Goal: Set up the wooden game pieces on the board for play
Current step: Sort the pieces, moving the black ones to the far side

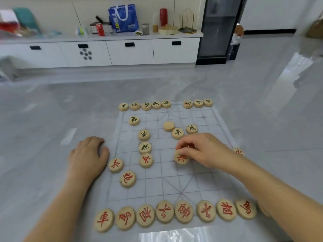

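Note:
A thin translucent game board (206,173) lies on the grey floor. Round wooden pieces with red characters line its near edge (165,211); black-marked pieces line the far edge (146,106). Several more pieces sit scattered in the middle, one of them blank side up (169,126). My right hand (197,151) pinches a red-marked piece (181,158) at the board's centre right, and a second red piece shows under its fingers. My left hand (88,154) rests on the floor by the board's left edge, fingers curled, holding nothing I can see.
A red piece (238,151) peeks out behind my right wrist at the board's right edge. A low white cabinet (129,51) with a blue bag, cans and jars on it stands along the far wall. A dark glass-door cabinet (218,28) stands to its right.

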Demonstrator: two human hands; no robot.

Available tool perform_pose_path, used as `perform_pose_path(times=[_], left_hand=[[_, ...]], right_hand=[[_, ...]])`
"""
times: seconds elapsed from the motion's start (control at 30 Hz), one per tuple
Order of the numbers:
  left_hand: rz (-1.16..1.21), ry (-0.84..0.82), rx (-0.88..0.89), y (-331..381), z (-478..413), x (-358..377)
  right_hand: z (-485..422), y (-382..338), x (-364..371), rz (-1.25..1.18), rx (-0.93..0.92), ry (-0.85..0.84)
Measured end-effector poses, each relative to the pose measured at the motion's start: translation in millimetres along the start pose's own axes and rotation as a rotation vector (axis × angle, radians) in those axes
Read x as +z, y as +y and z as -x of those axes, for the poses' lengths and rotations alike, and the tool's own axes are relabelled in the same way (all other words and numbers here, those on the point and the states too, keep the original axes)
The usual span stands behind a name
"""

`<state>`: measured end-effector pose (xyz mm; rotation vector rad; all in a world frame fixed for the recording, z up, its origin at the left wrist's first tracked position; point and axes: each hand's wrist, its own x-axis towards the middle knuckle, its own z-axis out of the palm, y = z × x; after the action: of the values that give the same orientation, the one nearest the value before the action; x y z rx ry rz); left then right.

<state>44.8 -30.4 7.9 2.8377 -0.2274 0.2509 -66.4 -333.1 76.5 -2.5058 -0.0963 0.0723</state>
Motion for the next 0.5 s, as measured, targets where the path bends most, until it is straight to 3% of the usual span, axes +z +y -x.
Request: perform_pose_path(times=[0.17, 0.33, 0.5], left_hand=[[0.023, 0.019, 0.007, -0.9, 0.4, 2.0], [0.026, 0.029, 0.009, -1.5, -0.1, 3.3], [0.026, 0.019, 0.012, -2.3, -0.6, 3.1]], right_hand=[[-27.5, 4.3, 24.5, 0.185, -0.092, -0.084], [-33.5, 16.1, 29.8, 0.254, -0.105, -0.049], [-30.3, 22.4, 18.4, 0.103, -0.083, 0.053]])
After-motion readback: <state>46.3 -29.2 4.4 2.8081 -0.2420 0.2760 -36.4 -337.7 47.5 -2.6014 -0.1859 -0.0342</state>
